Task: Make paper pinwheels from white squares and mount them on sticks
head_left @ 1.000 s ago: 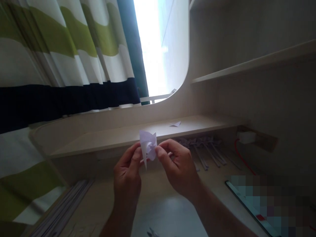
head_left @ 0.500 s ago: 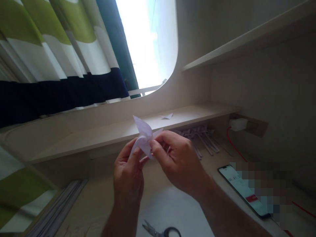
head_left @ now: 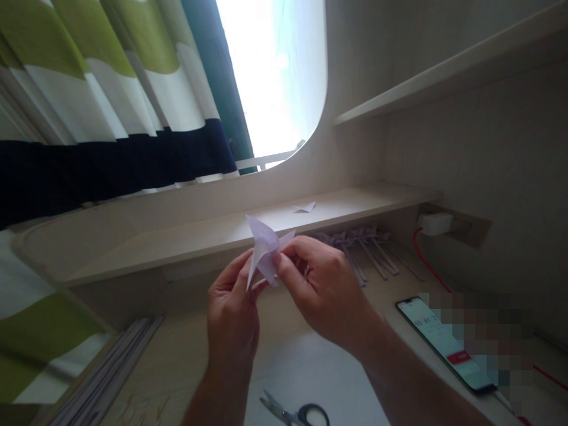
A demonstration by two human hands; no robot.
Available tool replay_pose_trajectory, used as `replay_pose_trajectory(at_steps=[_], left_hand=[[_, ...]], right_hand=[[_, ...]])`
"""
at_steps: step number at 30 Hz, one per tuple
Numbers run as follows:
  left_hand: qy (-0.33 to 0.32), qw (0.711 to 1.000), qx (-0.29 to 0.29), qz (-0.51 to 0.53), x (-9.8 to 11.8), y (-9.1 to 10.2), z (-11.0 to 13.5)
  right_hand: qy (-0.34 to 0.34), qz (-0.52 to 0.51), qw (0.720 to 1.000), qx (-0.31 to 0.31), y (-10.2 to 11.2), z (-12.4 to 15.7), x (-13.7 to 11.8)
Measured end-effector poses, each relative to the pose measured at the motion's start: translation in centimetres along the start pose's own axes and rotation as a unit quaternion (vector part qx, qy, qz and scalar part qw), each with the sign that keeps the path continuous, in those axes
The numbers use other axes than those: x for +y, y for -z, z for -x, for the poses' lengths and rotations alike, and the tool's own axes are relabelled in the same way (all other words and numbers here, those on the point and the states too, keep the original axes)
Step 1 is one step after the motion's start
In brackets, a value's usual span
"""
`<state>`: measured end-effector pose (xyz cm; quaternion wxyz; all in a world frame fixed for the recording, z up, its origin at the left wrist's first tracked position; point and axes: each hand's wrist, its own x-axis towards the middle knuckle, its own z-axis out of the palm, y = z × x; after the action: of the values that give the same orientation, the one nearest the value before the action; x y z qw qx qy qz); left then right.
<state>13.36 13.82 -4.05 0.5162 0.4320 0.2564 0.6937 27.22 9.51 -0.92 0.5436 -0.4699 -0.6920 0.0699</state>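
Between my two hands, above the desk, is a pale lilac paper pinwheel (head_left: 266, 239) with pointed, curling blades. My left hand (head_left: 233, 299) is closed on its left and lower side, thumb against the paper. My right hand (head_left: 317, 278) pinches it near the centre with thumb and forefinger; the other fingers are curled and partly hidden. A pair of scissors (head_left: 293, 412) with dark handles lies below my hands on a white sheet (head_left: 326, 361), its blades apart.
Several paper pinwheels on sticks (head_left: 370, 239) lie under the shelf (head_left: 199, 239), which carries a folded scrap of paper (head_left: 305, 207). A lit phone (head_left: 444, 346) rests at right, near a charger (head_left: 435, 223) with a red cable. Long paper strips (head_left: 110, 373) are stacked at left.
One blade on the pinwheel's left side, curled in toward the centre before, now points downward and outward. My left thumb sits lower behind it. The whole view has shifted slightly.
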Motion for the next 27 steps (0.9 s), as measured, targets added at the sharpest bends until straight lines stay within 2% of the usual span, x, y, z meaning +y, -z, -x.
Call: replay_pose_trajectory(at_steps=[10, 21, 27], left_hand=[[-0.036, 0.998, 0.005, -0.041, -0.3, 0.6, -0.2], [-0.067, 0.995, -0.034, -0.071, -0.2, 1.2, -0.4], [-0.059, 0.995, -0.043, -0.066, -0.2, 1.1, -0.4]], right_hand=[[0.0, 0.016, 1.0, -0.002, 0.1, 0.1, -0.2], [0.013, 0.016, 1.0, -0.002, 0.3, 0.2, -0.2], [0.012, 0.017, 1.0, 0.0, 0.3, 0.2, -0.2]])
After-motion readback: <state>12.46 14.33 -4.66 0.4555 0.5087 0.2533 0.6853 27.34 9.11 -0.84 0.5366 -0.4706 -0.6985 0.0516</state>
